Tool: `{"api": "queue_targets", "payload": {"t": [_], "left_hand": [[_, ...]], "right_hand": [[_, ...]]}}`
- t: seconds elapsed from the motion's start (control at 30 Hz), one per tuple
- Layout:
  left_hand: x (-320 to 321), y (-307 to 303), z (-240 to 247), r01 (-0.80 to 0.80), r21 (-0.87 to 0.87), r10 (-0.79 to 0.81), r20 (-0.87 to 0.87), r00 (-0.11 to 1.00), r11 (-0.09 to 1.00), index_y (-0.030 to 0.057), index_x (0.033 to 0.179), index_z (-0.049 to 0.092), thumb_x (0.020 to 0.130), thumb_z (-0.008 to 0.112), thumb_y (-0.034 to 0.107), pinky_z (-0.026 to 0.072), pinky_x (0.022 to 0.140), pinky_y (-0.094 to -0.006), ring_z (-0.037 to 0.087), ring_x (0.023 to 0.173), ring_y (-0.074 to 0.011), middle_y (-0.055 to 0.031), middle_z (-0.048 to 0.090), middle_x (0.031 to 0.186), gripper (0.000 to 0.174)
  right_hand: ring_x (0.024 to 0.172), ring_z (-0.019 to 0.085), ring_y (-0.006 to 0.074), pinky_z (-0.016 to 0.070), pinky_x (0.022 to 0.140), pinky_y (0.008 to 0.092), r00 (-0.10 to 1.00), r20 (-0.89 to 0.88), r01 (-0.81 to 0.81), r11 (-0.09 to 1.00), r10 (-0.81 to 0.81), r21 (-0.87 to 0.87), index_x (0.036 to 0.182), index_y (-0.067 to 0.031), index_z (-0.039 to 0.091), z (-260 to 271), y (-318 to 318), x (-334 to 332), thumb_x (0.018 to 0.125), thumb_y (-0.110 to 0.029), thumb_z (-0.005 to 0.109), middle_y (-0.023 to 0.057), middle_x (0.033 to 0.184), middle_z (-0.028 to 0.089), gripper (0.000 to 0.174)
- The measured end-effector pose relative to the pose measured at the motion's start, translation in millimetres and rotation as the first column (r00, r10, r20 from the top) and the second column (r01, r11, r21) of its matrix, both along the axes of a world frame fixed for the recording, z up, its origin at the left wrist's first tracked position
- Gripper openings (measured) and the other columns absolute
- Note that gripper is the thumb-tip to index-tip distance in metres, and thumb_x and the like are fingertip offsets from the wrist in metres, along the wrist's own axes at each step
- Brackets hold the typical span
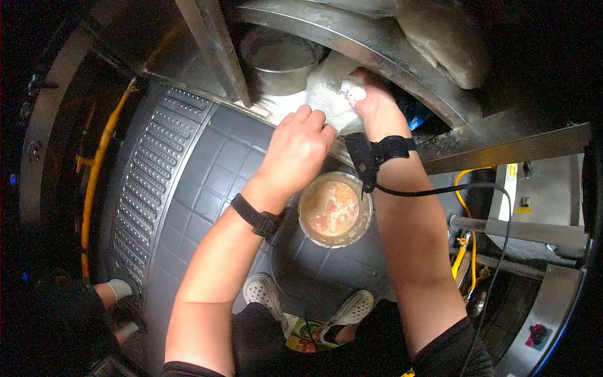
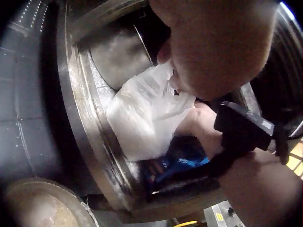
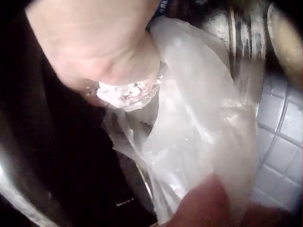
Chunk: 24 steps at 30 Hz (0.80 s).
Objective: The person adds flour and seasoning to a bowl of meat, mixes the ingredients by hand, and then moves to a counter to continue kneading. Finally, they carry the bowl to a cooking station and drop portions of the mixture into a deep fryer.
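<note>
A translucent white plastic bag [image 1: 333, 94] stands on a low metal shelf. My left hand [image 1: 298, 151] pinches the near edge of the bag with curled fingers; its thumb [image 3: 206, 203] shows against the plastic in the right wrist view. At the bag's mouth, my right hand [image 1: 380, 103] curls round a clump of white grainy powder [image 3: 127, 94], some of it stuck to the skin. In the left wrist view the bag [image 2: 142, 113] hides most of the right hand's fingers. Below the hands, a round metal pot [image 1: 304, 226] of cloudy liquid with pinkish pieces stands on the floor.
A large metal pot [image 1: 276, 63] sits on the shelf beside the bag. A blue printed packet [image 2: 187, 161] lies behind the bag. The steel shelf frame [image 1: 352, 38] arches over the hands. A black cable [image 1: 440, 190] runs from the right wrist. Another person's legs [image 1: 116, 292] are at lower left.
</note>
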<state>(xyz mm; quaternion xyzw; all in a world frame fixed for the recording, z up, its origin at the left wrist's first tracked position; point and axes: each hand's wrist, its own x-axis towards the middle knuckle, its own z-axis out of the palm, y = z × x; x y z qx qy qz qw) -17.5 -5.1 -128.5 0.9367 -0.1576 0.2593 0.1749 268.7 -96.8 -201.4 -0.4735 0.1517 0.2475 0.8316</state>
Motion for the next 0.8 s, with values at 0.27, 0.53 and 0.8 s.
{"api": "queue_targets", "payload": {"t": [0.27,0.53,0.8], "left_hand": [[2,5,-7,-0.02,0.005,0.019,0.015,1.0,1.0,0.0049,0.084,0.065,0.072,0.064,0.003,0.0499,0.068,-0.0404,0.054,0.082,-0.029,-0.0091,0.054,0.082,0.013],[7,14,-32,-0.199,-0.301,0.242,0.111,0.964,0.933,0.0067,0.125,0.063,0.074,0.075,0.003,0.0458,0.104,-0.045,0.049,0.127,-0.0409,-0.0211,0.055,0.134,0.052],[44,-31,-89,-0.373,-0.308,0.038,-0.725,0.688,0.875,0.0015,0.119,0.07,0.083,0.082,0.028,0.0508,0.093,-0.0332,0.069,0.098,-0.0283,-0.0199,0.073,0.107,0.046]], "right_hand": [[0.074,0.066,0.028,0.0565,0.062,0.0429,0.978,0.204,-0.038,0.999,0.037,-0.001,0.094,-0.0071,0.063,49,-64,-129,0.091,-0.01,0.061,0.0095,0.088,0.066,0.005],[0.078,0.066,0.0235,0.0533,0.059,0.0343,0.854,0.514,0.03,0.979,0.078,-0.199,0.096,-0.0087,0.059,99,-88,-259,0.087,-0.011,0.063,0.0083,0.096,0.066,0.01],[0.071,0.066,0.0231,0.0531,0.053,0.0351,0.958,-0.281,0.042,0.997,-0.057,-0.06,0.102,-0.0076,0.062,-64,-147,-297,0.085,-0.001,0.063,0.0077,0.089,0.066,0.018]]}}
